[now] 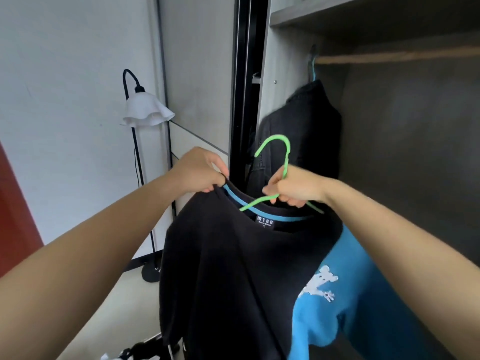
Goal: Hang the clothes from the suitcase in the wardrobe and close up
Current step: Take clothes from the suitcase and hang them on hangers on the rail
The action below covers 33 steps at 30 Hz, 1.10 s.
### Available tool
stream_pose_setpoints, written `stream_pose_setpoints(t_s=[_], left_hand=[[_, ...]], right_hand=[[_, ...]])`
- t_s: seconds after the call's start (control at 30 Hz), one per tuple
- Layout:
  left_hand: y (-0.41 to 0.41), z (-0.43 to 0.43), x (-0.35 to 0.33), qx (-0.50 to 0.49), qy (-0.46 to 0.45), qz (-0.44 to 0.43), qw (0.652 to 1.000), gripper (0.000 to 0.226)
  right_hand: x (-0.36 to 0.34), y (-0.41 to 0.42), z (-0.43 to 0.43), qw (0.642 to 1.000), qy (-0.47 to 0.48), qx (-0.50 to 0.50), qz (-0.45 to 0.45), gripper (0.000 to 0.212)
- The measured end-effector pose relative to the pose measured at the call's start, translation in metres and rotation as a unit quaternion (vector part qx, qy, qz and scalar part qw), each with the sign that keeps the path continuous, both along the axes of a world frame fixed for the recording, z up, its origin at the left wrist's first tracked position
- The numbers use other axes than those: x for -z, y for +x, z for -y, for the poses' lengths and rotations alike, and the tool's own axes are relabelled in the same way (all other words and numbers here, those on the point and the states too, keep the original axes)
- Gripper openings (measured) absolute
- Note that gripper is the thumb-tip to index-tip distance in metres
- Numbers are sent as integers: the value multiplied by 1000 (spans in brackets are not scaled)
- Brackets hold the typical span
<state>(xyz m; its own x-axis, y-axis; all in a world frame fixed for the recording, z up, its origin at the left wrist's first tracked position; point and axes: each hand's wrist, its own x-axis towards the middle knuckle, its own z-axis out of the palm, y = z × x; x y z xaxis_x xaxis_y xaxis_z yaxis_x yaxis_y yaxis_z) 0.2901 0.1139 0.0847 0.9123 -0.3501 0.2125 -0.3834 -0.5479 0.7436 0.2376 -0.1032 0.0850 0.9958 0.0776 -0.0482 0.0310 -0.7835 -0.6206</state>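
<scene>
Green hanger (286,157) pinched in right fingers (270,190) — left fingers (217,163) grip black shirt (220,255) collar.

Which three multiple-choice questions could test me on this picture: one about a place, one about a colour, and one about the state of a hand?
1. Where does the dark jacket hang?
A. on the wardrobe rail
B. over a chair
C. on a wall hook

2. What colour is the hanger in the right hand?
A. red
B. green
C. white

3. What is the left hand doing?
A. resting open
B. holding a phone
C. pinching the collar of the black T-shirt

Answers:
1 A, because the jacket's own hook goes over the rail's left end.
2 B, because the hook above the hand is bright green.
3 C, because its fingers close on the collar edge.
</scene>
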Motion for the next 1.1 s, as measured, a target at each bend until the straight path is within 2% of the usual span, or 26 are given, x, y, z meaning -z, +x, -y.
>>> stream_pose_setpoints(t_s=[0.07,0.17,0.27,0.33,0.43,0.53,0.6,0.67,0.77,0.9,1.03,1.1], left_hand=[[-3,0,5,37,-3,-12,999,13],[1,-8,15,50,-16,31,998,9],[4,-11,36,75,141,62,985,31],[4,-5,55,88,179,89,976,53],[2,4,68,6,141,168,975,71],[4,8,65,-41,118,216,968,72],[4,8,61,-50,122,236,963,72],[7,3,58,-67,129,251,957,71],[11,-11,51,-101,129,281,946,68],[12,-19,45,-113,112,306,939,64],[12,-11,51,-112,115,311,937,60],[14,-9,55,-108,100,293,945,60]], right_hand=[[-8,1,10,993,102,39,38,25],[-9,-4,16,986,147,48,55,20],[3,-6,9,981,168,54,77,25],[2,-5,4,976,183,58,105,26],[-4,-4,-3,972,187,50,136,30],[-4,-6,-5,970,177,28,164,30],[-3,-10,3,975,160,-16,153,25],[-3,-13,20,988,95,-41,112,22],[9,-19,61,994,63,-3,84,17],[44,-28,99,978,168,86,86,23],[46,-22,100,988,100,88,73,17],[39,-22,90,987,115,67,89,14]])
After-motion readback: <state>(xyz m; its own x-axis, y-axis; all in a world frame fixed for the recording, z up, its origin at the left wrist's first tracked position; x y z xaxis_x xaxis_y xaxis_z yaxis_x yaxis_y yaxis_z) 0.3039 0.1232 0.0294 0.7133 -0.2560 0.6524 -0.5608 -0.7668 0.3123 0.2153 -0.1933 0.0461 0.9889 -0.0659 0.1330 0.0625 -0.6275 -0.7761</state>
